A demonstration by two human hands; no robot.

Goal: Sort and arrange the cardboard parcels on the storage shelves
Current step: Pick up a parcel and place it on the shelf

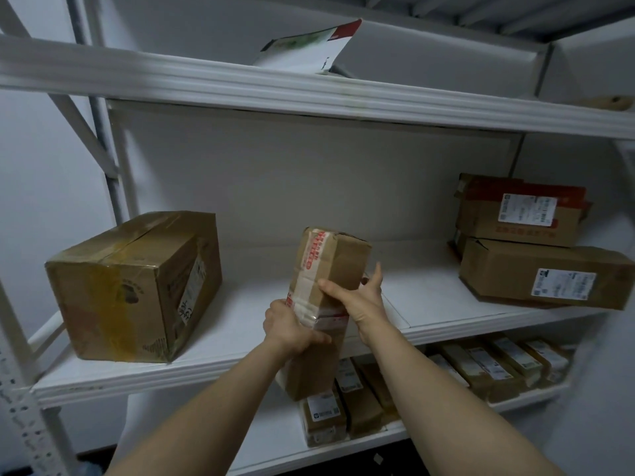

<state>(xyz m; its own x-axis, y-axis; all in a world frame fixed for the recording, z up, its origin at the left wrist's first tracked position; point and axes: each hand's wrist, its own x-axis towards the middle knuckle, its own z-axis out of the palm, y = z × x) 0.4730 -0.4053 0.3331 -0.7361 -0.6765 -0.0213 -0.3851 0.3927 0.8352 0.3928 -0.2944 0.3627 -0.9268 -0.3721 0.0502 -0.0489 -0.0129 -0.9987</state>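
Holding a long narrow parcel [323, 304] tilted end-up over the front edge of the middle shelf [240, 324], both hands are closed on its lower half: the left hand [292, 329] curls round the near left edge with its thumb across the taped front, and the right hand [360, 300] clasps the right side, thumb on the front face and fingers reaching behind. Stiff cardboard with glossy tape running down one face, it looks light enough for this easy two-hand hold, though the tape may be slick — the bare cardboard edges seem the safer place to grip, and a hand under the bottom end would steady it when it is laid down. A big box [137, 286] sits at the left of the same shelf, two stacked boxes [536, 249] at the right, with bare board between them. Its bottom end hangs below the shelf lip in front of a row of small parcels [481, 369] on the shelf below. Labels are too blurred to read, and the white package [305, 48] on the top shelf is only partly visible.
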